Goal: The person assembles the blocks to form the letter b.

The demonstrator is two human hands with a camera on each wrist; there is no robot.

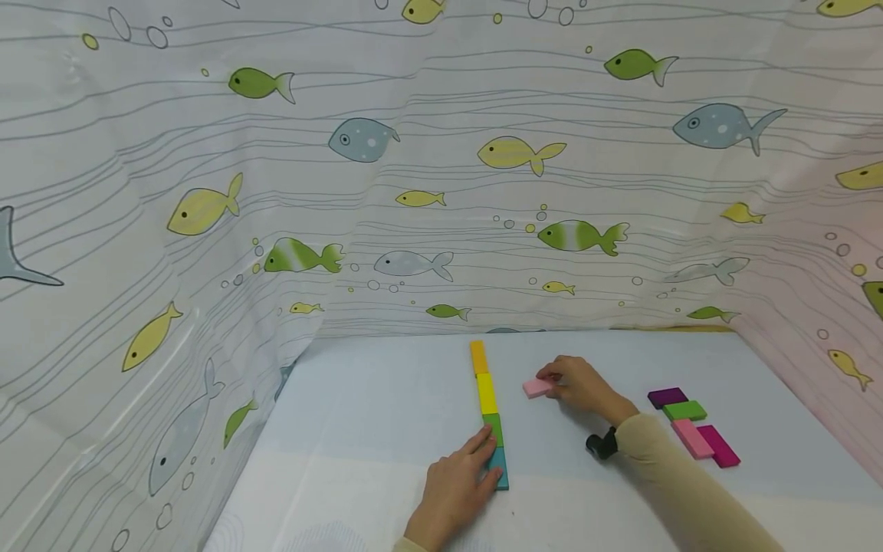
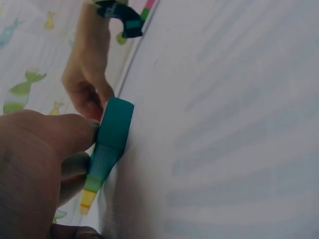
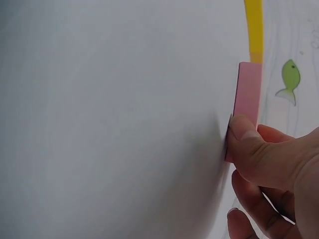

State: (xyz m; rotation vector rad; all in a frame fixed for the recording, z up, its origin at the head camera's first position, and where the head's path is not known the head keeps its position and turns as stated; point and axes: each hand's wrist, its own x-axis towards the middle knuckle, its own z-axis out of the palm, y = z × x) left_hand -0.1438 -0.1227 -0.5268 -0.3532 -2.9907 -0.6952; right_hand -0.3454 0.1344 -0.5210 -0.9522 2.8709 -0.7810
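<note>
A straight row runs away from me on the white table: a teal block [image 1: 502, 469], a green block [image 1: 493, 429], a yellow block [image 1: 487, 393] and an orange block [image 1: 479, 356] at the far end. My left hand [image 1: 455, 481] lies along the row's left side, fingertips on the green block and thumb against the teal block [image 2: 115, 124]. Right of the row's far half, my right hand [image 1: 579, 387] pinches a light pink block [image 1: 534, 389] between thumb and fingers. The right wrist view shows this pink block [image 3: 247, 89] low over or on the table; which, I cannot tell.
To the right lie a dark purple block [image 1: 667, 397], another green block [image 1: 685, 411], another pink block [image 1: 692, 438] and a magenta block [image 1: 719, 446], close together. A black wrist camera [image 1: 602, 443] sits at my right wrist. Fish-patterned curtain [image 1: 386, 222] surrounds the table's back and sides.
</note>
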